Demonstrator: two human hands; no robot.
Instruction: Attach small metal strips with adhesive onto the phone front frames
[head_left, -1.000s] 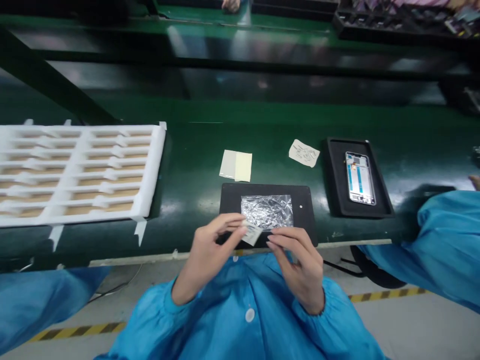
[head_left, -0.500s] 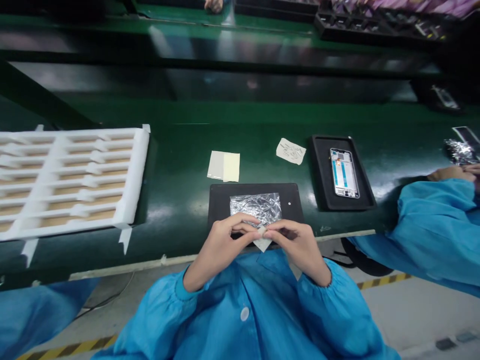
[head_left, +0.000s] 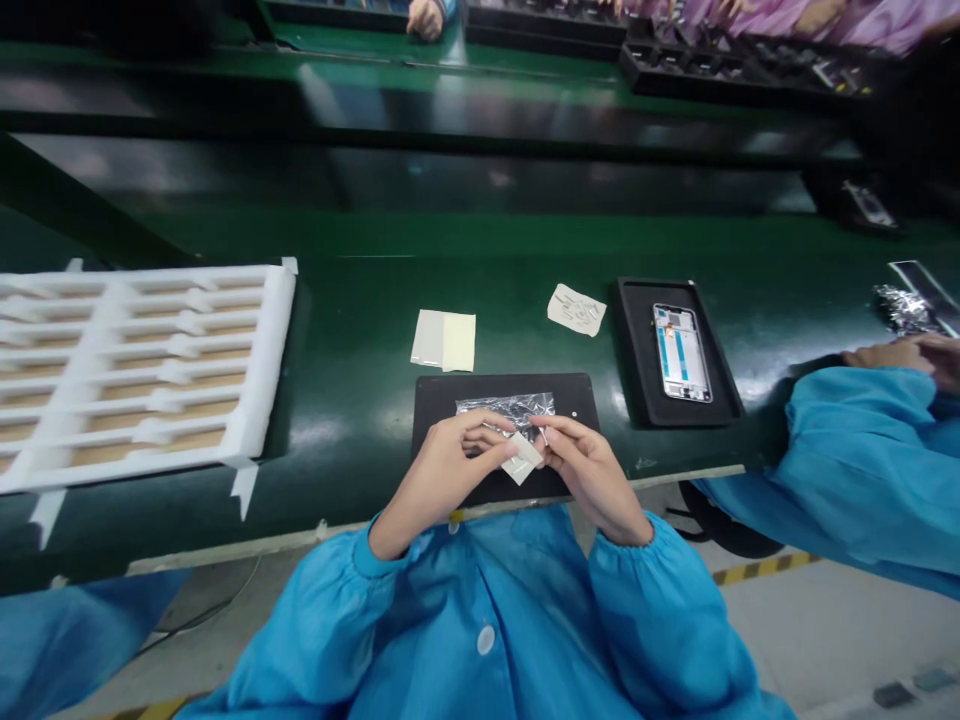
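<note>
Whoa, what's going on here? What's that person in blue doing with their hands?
The person's left hand is holding a small pale sheet above a black mat. The right hand has its fingertips close by the sheet's edge; what they pinch is too small to tell. Crinkly clear plastic lies on the mat, just beyond the hands. Off to the right, an opened-up phone part lies in a black tray.

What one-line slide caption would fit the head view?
Left hand holds a small pale sheet, right hand close beside it, near crinkled clear plastic on a black mat.
</note>
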